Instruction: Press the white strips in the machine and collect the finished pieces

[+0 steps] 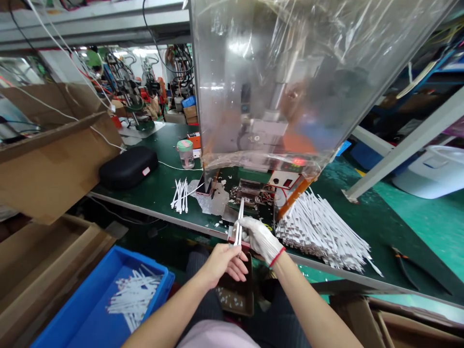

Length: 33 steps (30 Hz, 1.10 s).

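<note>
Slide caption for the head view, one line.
Bare left hand and gloved right hand hold white strips before a shielded machine, a strip pile to its right.

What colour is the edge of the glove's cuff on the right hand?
Red; the cuff edge shows in the head view, the only one.

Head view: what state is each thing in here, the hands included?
Left hand: bare, pinching the strips' near ends
Right hand: gloved, fingers closed around the strips
White strips: held in both hands
Large strip pile: heaped loosely
Small strip bunch: lying loose
Blue bin: open, strips inside
Black case: closed
Jar: lidded
Red display: lit
Pliers: lying, handles spread
</note>
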Each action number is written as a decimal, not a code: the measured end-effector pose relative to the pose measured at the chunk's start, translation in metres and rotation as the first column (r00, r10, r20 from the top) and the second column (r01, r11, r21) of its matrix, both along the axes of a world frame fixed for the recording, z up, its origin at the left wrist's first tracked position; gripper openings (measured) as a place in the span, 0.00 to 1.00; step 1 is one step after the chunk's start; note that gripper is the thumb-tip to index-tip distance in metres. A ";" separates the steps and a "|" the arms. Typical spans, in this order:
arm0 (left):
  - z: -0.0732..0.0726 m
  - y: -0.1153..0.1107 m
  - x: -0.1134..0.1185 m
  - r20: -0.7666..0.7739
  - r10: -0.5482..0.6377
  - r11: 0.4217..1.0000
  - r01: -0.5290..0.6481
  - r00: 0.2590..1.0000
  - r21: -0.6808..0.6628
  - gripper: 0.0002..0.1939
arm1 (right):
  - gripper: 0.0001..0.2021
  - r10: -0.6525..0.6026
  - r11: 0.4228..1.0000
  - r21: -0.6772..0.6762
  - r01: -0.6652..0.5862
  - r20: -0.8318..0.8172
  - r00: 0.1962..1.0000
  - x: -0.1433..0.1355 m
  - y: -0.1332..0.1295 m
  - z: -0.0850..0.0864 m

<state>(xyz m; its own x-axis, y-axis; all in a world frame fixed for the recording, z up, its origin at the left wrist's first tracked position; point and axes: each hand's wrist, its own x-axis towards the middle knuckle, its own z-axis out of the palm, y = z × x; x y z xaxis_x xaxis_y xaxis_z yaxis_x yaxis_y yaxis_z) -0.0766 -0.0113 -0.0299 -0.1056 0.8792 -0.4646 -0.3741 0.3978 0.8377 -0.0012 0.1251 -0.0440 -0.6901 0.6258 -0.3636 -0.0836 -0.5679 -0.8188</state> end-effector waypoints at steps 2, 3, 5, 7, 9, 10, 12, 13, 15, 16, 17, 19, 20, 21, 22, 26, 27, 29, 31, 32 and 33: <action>0.001 0.001 0.000 0.000 0.001 1.000 -0.001 1.000 0.001 0.31 | 0.08 -0.017 1.000 -0.010 0.017 0.004 1.000 0.000 -0.001 0.000; 0.001 0.001 0.001 0.000 0.002 1.000 -0.002 1.000 0.003 0.31 | 0.08 -0.022 1.000 -0.014 0.022 0.005 1.000 0.000 -0.001 0.000; 0.001 0.001 0.001 -0.002 0.003 1.000 -0.003 1.000 0.003 0.32 | 0.08 -0.025 0.999 -0.031 0.025 0.003 1.000 0.000 -0.003 0.001; 0.001 0.001 0.001 -0.003 0.007 1.000 -0.007 1.000 0.004 0.32 | 0.09 -0.037 0.998 -0.054 0.037 0.003 0.999 -0.001 -0.004 0.002; 0.002 0.001 0.001 -0.001 0.010 1.000 -0.010 1.000 0.002 0.32 | 0.09 -0.061 0.995 -0.073 0.061 0.015 0.998 -0.001 -0.005 0.003; 0.002 0.001 0.001 0.001 0.010 1.000 -0.010 1.000 0.001 0.32 | 0.09 -0.071 0.995 -0.075 0.072 0.022 0.997 -0.002 -0.006 0.004; 0.003 0.001 0.000 0.004 0.011 1.000 -0.011 1.000 -0.005 0.32 | 0.09 -0.087 0.994 -0.067 0.089 0.032 0.996 -0.003 -0.007 0.008; 0.003 0.001 0.000 0.004 0.011 1.000 -0.011 1.000 -0.007 0.32 | 0.09 -0.093 0.994 -0.058 0.095 0.037 0.995 -0.003 -0.007 0.009; 0.003 0.002 0.000 0.002 0.011 1.000 -0.011 1.000 -0.011 0.32 | 0.08 -0.104 0.994 -0.039 0.106 0.051 0.993 -0.003 -0.008 0.013; 0.003 0.002 0.000 0.002 0.009 1.000 -0.009 1.000 -0.012 0.32 | 0.08 -0.109 0.993 -0.035 0.111 0.061 0.992 -0.003 -0.009 0.014; 0.003 0.002 0.000 0.002 0.007 1.000 -0.007 1.000 -0.014 0.31 | 0.08 -0.112 0.993 -0.034 0.114 0.068 0.991 -0.003 -0.009 0.015; 0.004 0.001 0.000 0.003 0.006 1.000 -0.006 1.000 -0.016 0.31 | 0.07 -0.115 0.992 -0.036 0.118 0.074 0.991 -0.004 -0.010 0.016; 0.004 0.001 0.000 0.003 0.006 1.000 -0.006 1.000 -0.017 0.30 | 0.07 -0.117 0.992 -0.038 0.120 0.075 0.990 -0.004 -0.010 0.016; 0.004 0.001 0.000 0.003 0.005 1.000 -0.005 1.000 -0.018 0.30 | 0.07 -0.118 0.992 -0.039 0.121 0.074 0.990 -0.004 -0.010 0.017; 0.004 0.001 0.000 0.004 0.006 1.000 -0.006 1.000 -0.019 0.30 | 0.07 -0.120 0.992 -0.038 0.123 0.071 0.990 -0.004 -0.010 0.017; 0.003 0.001 0.000 0.002 0.010 1.000 -0.010 1.000 -0.015 0.30 | 0.07 -0.118 0.992 -0.028 0.120 0.074 0.990 -0.004 -0.010 0.018; 0.003 0.001 0.000 0.003 0.011 1.000 -0.011 1.000 -0.013 0.30 | 0.07 -0.118 0.992 -0.026 0.120 0.075 0.990 -0.004 -0.010 0.018; 0.003 0.002 0.000 0.005 0.006 1.000 -0.006 1.000 -0.015 0.30 | 0.07 -0.114 0.993 -0.024 0.116 0.074 0.991 -0.003 -0.009 0.015; 0.004 0.003 0.000 0.011 -0.006 1.000 0.006 1.000 -0.028 0.29 | 0.08 -0.110 0.994 -0.020 0.111 0.060 0.992 -0.003 -0.008 0.012; 0.004 0.004 0.000 0.014 -0.016 0.999 0.016 1.000 -0.036 0.29 | 0.09 -0.108 0.994 -0.013 0.109 0.052 0.993 -0.003 -0.007 0.011; 0.005 0.005 0.000 0.015 -0.024 0.999 0.025 1.000 -0.043 0.30 | 0.09 -0.108 0.994 -0.006 0.108 0.050 0.993 -0.003 -0.006 0.010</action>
<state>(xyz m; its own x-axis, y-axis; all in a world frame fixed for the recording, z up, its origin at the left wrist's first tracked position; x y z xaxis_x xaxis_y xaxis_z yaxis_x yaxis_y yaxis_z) -0.0764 -0.0064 -0.0246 -0.0773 0.8603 -0.5039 -0.3759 0.4430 0.8139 -0.0038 0.1187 -0.0344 -0.5999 0.6924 -0.4009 -0.1044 -0.5645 -0.8188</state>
